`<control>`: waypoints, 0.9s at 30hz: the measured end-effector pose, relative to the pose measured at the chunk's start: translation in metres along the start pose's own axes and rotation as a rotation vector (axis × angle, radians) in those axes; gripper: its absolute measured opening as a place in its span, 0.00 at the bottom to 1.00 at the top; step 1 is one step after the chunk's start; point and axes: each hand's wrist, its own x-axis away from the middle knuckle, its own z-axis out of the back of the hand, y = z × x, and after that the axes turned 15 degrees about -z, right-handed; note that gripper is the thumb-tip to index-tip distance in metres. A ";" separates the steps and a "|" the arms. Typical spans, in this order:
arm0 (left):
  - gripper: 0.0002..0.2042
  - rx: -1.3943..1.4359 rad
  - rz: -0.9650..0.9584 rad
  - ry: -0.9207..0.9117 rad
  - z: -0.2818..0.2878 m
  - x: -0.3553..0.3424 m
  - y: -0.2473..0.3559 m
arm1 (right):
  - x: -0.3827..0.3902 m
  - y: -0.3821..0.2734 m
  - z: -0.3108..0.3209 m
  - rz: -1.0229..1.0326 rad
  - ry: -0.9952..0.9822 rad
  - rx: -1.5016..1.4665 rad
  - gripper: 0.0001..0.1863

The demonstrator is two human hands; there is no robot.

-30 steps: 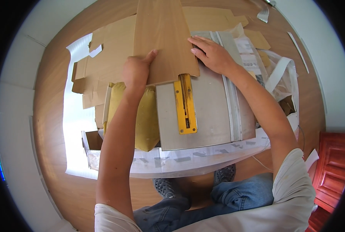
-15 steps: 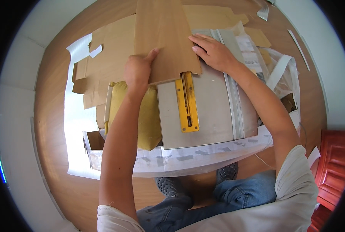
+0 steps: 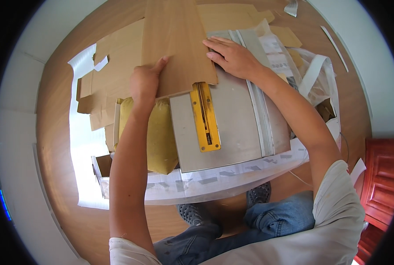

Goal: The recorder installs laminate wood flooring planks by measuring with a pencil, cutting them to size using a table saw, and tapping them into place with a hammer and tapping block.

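A long wooden board (image 3: 175, 48) lies across the grey metal table of a saw (image 3: 236, 119), its near end over the top of the yellow slotted insert (image 3: 205, 117). A small step is cut into the board's near right corner. My left hand (image 3: 146, 81) grips the board's left edge, thumb on top and its other fingers out of sight beneath. Along the right edge, my right hand (image 3: 232, 57) rests with stretched fingers, the tips touching the board's side. The saw blade cannot be made out.
Left of the saw table sits a stuffed yellow bag (image 3: 164, 137). Flattened cardboard (image 3: 117, 57) and white foam sheet (image 3: 86, 176) spread around it. Clear plastic wrapping (image 3: 320, 84) bunches at the right. A red panelled wooden piece (image 3: 384, 176) stands at the right edge.
The whole view has shifted slightly, so the scene sits a little further left. Board and hands keep practically the same place on the saw table.
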 end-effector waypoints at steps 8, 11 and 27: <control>0.34 -0.003 0.025 -0.013 -0.001 -0.010 -0.011 | -0.001 0.002 -0.004 -0.001 -0.008 0.010 0.26; 0.36 -0.014 -0.015 0.037 -0.003 -0.012 -0.016 | -0.001 0.003 -0.004 -0.002 -0.017 0.004 0.26; 0.43 -0.079 -0.019 -0.038 0.003 -0.026 -0.024 | -0.002 0.004 -0.006 0.075 0.014 0.006 0.28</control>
